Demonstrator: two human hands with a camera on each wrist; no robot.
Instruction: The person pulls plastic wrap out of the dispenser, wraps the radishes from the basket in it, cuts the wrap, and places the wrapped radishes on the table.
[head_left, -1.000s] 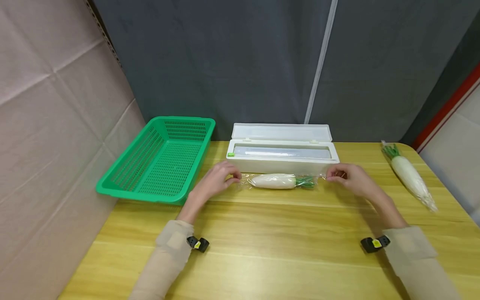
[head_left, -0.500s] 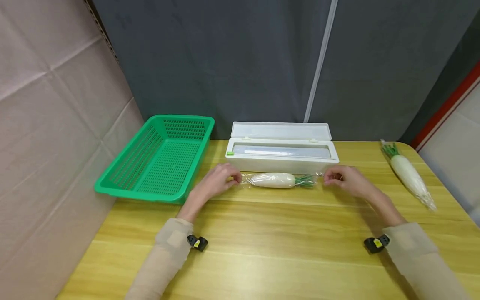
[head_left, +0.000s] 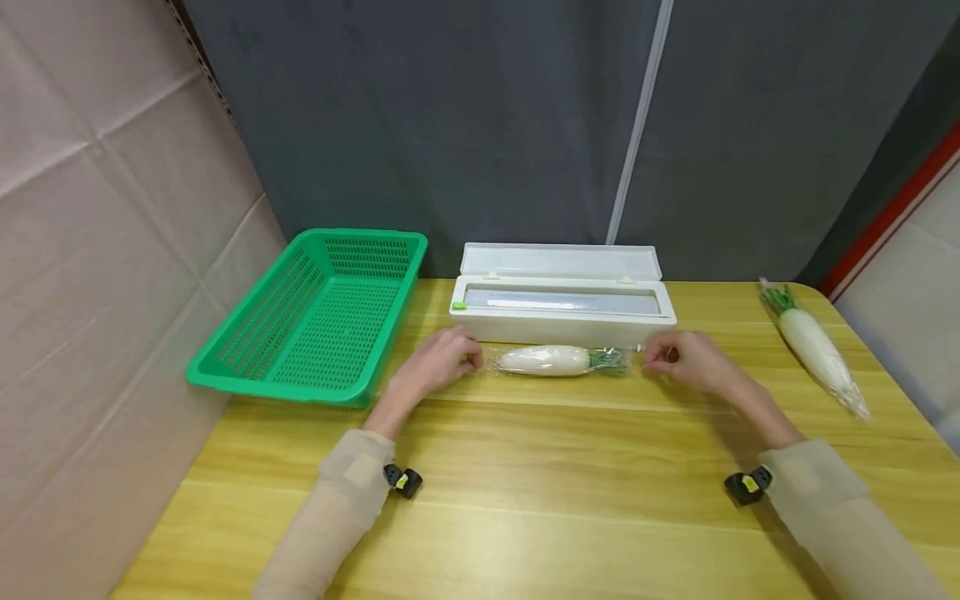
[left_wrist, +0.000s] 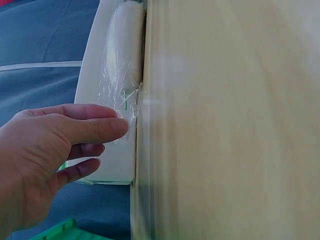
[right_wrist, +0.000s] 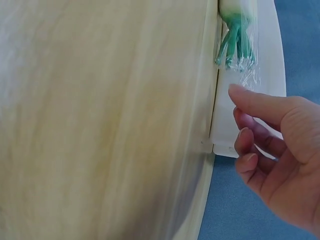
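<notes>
A white daikon radish (head_left: 543, 360) with green leaf stems lies sideways in clear plastic wrap before a white cling film dispenser (head_left: 562, 329). My left hand (head_left: 444, 358) is at the root end, where thumb and index finger pinch the wrap's loose end in the left wrist view. At the leafy end, my right hand (head_left: 690, 360) has its thumb and fingers at the wrap's gathered tail. In the right wrist view the plastic wrap (right_wrist: 249, 77) meets the thumb tip, and the exact pinch is partly hidden behind the thumb.
The dispenser's lid (head_left: 561, 261) stands raised at the back. A green perforated basket (head_left: 367, 392) is left of my left hand. Another wrapped daikon (head_left: 817, 350) lies at the table's right edge. Dark curtain hangs behind the wooden table (head_left: 525, 492).
Both hands stay at the ends of the wrap, their fingers shifting slightly. The right hand has edged a little toward the daikon. The daikon and dispenser keep their places.
</notes>
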